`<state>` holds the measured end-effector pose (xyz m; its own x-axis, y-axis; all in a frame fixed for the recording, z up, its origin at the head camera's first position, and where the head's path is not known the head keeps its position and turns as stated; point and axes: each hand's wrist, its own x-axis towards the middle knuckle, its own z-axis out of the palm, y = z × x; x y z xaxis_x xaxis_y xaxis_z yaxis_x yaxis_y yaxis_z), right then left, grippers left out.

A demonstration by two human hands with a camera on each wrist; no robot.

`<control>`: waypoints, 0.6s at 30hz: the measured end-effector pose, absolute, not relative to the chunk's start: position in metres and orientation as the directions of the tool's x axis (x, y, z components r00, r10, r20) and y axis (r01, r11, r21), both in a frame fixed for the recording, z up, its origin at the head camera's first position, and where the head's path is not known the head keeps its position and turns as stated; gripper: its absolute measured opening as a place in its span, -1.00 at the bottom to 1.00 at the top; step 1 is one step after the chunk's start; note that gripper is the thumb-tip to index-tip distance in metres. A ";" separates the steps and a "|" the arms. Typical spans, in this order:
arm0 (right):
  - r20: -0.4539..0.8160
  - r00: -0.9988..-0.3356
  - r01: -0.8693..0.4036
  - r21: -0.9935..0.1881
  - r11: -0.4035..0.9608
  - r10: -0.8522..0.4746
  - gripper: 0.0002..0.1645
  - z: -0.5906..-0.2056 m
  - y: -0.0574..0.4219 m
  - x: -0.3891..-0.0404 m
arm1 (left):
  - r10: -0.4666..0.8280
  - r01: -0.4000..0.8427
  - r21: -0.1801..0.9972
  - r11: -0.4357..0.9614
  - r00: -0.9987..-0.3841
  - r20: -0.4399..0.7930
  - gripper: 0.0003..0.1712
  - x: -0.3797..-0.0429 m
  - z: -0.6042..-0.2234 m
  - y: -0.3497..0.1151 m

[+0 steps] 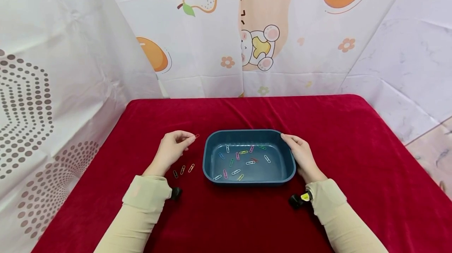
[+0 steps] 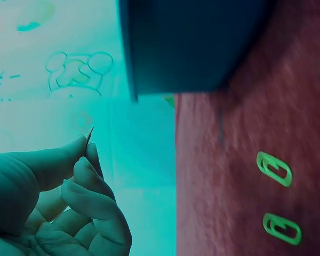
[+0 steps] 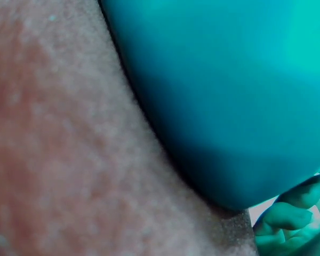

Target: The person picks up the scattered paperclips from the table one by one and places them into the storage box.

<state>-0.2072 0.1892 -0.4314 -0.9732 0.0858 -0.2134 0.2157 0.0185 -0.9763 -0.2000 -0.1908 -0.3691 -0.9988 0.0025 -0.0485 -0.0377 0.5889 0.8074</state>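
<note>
My left hand (image 1: pixel 173 149) is left of the blue tray (image 1: pixel 268 174), pinching a small red paper clip (image 1: pixel 197 135) between thumb and index finger. The left wrist view shows that clip nearly edge-on, as a thin sliver at the fingertips. My right hand (image 1: pixel 300 153) grips the tray by its right rim, thumb at the far right corner. Several coloured paper clips (image 1: pixel 236 172) lie scattered on the tray floor, among them white, pink, yellow, green and blue ones. In the right wrist view, the tray's outer wall (image 3: pixel 229 106) covers much of the picture, with curled fingers (image 3: pixel 290 216) at the corner.
Three loose paper clips lie on the red cloth near my left wrist: a dark one (image 1: pixel 175 173), a pale one (image 1: pixel 182 170) and a yellowish one (image 1: pixel 191 168). The cloth (image 1: pixel 346 139) covers the table, and printed curtains (image 1: pixel 201 49) hang behind it.
</note>
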 end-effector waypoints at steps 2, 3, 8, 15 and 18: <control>-0.209 -0.974 0.212 -0.977 0.017 0.084 -0.45 -0.432 0.189 -0.208 | 0.018 -0.026 0.813 0.582 -0.999 -0.045 -0.69 -0.199 -0.366 -0.186; -0.207 -0.975 0.209 -0.978 0.016 0.085 -0.47 -0.432 0.189 -0.208 | 0.022 -0.022 0.815 0.578 -0.999 -0.043 -0.70 -0.199 -0.365 -0.183; -0.199 -0.976 0.201 -0.979 0.014 0.083 -0.50 -0.433 0.189 -0.208 | 0.074 0.023 0.828 0.560 -0.997 -0.023 -0.72 -0.197 -0.357 -0.168; -0.199 -0.975 0.201 -0.979 0.017 0.096 -0.53 -0.433 0.189 -0.209 | 0.155 0.073 0.845 0.529 -0.988 -0.011 -0.76 -0.195 -0.348 -0.146; -0.199 -0.974 0.202 -0.979 0.019 0.105 -0.55 -0.433 0.188 -0.209 | 0.179 0.095 0.842 0.531 -0.984 -0.002 -0.77 -0.197 -0.345 -0.137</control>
